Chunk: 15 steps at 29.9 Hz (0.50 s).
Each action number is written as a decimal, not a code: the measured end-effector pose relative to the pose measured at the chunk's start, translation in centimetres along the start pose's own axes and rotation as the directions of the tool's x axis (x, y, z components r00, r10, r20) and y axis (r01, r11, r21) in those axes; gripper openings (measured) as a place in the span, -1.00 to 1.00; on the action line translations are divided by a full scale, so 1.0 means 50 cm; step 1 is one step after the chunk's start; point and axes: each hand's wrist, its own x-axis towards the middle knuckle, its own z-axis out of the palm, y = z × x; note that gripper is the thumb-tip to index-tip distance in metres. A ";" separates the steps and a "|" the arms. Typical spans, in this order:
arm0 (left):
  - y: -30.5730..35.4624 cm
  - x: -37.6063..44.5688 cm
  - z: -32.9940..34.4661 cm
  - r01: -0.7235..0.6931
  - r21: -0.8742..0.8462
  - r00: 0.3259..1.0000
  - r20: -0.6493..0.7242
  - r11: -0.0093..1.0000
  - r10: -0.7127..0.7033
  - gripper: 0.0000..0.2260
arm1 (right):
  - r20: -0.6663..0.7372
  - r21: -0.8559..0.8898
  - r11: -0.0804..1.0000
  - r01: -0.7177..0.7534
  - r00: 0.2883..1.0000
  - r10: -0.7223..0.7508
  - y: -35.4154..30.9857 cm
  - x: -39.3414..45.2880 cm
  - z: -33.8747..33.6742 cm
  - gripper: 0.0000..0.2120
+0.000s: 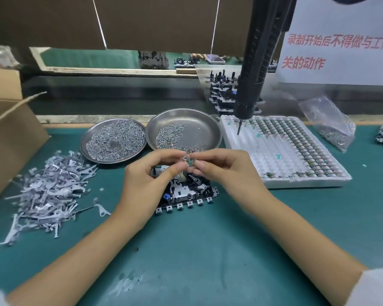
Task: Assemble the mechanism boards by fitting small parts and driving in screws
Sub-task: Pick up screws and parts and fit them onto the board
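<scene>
Bare forearms, white sleeve (376,288) cuffs at elbows.

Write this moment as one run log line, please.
left hand: pinches small part | right hand: pinches same part | board: on mat beneath | screwdriver: hanging, untouched

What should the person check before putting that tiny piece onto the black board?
1. Small part held: ok, both the left hand and the right hand pinch it.
2. Mechanism board in reach: ok, flat on the green mat under the hands.
3. Part turned the right way: cannot tell, too blurred.
4. Screws ready: ok, both metal dishes hold screws.
5. Screwdriver free: ok, hanging above the white tray, untouched.
</scene>
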 end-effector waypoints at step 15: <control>0.002 -0.003 -0.003 -0.023 0.019 0.999 0.039 1.000 0.023 -0.88 | -0.031 -0.093 0.995 0.039 0.999 -0.042 -0.006 -0.009 -0.006 -0.80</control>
